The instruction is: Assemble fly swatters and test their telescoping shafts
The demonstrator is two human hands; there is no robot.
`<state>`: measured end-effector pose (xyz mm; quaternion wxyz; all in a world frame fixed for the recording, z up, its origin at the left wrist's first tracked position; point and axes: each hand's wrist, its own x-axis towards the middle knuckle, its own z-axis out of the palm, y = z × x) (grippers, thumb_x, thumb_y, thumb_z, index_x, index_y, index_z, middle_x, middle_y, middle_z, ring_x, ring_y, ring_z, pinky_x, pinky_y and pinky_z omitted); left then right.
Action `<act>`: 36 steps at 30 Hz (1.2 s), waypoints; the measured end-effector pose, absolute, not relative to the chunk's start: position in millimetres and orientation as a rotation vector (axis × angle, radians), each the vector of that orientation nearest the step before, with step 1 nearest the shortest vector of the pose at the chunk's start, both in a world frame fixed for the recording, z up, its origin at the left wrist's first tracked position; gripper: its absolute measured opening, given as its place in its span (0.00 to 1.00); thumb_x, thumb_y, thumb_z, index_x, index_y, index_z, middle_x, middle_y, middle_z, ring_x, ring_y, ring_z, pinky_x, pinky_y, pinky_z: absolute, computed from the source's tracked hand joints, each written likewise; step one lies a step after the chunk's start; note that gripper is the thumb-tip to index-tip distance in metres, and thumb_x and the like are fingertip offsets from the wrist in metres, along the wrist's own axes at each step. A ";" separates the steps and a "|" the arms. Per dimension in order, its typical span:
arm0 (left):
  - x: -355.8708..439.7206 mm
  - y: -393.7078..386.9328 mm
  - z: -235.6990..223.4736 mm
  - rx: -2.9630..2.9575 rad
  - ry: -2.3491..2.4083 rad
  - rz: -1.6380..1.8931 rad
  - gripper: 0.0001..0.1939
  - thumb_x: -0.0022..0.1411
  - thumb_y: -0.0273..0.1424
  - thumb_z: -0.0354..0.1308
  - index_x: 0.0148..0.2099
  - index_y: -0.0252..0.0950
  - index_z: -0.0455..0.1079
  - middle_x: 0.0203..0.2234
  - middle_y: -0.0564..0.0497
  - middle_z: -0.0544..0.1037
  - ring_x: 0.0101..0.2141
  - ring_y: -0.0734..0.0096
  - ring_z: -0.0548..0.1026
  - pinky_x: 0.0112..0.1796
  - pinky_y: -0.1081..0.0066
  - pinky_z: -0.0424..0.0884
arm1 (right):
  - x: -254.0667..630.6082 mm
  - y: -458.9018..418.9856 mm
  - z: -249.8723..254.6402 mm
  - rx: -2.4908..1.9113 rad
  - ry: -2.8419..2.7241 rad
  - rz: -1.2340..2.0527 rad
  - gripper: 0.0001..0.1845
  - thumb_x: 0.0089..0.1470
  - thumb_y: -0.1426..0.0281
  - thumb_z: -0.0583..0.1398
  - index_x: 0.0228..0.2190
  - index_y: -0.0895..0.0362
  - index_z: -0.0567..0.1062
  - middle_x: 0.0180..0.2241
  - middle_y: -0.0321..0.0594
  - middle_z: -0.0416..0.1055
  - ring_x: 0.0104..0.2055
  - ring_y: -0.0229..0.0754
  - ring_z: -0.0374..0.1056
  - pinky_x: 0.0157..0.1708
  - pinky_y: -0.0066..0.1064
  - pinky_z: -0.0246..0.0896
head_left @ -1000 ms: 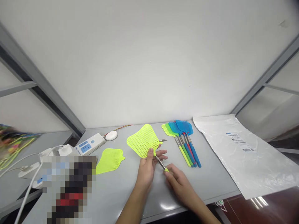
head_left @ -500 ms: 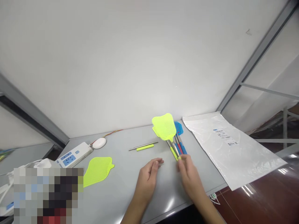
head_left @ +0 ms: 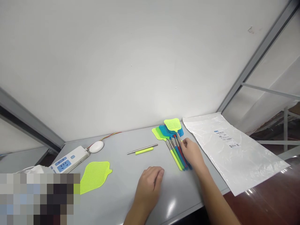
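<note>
My right hand (head_left: 192, 153) lies over the handles of a row of fly swatters (head_left: 177, 153) at the back right of the grey table (head_left: 122, 190). Its fingers are closed on the handle of a yellow-green fly swatter (head_left: 172, 124), whose mesh head rests on top of the green and blue heads. My left hand (head_left: 150, 182) rests palm down on the table in front of me, fingers loosely stretched, holding nothing. A loose metal rod with a yellow-green grip (head_left: 142, 150) lies just beyond it. A loose yellow-green mesh head (head_left: 95, 176) lies to the left.
A white power strip (head_left: 67, 161) and a white oval device (head_left: 96, 146) with thin wires sit at the back left. A large clear plastic bag (head_left: 229, 150) with a label covers the table's right end. A white wall stands close behind.
My right hand carried the assembled yellow-green swatter to the right and laid it flat on the row of swatters. My left hand let go and dropped to the table.
</note>
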<state>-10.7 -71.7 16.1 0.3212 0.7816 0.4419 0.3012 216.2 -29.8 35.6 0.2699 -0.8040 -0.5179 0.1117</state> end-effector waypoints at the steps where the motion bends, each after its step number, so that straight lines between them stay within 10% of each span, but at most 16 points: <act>1: -10.9 -71.3 16.0 2.060 1.162 0.789 0.15 0.69 0.35 0.42 0.39 0.42 0.71 0.34 0.51 0.77 0.38 0.65 0.72 0.42 0.64 0.65 | 216.3 -27.1 35.9 -2.178 -1.409 0.295 0.13 0.60 0.62 0.50 0.29 0.55 0.69 0.25 0.39 0.70 0.29 0.42 0.66 0.26 0.29 0.49; 36: -10.9 -68.3 13.2 2.047 1.195 0.773 0.17 0.70 0.37 0.41 0.37 0.40 0.70 0.32 0.49 0.75 0.36 0.63 0.71 0.40 0.64 0.64 | 212.0 -27.5 27.1 -2.308 -1.483 0.293 0.12 0.57 0.62 0.53 0.36 0.56 0.71 0.26 0.41 0.71 0.27 0.42 0.66 0.24 0.28 0.45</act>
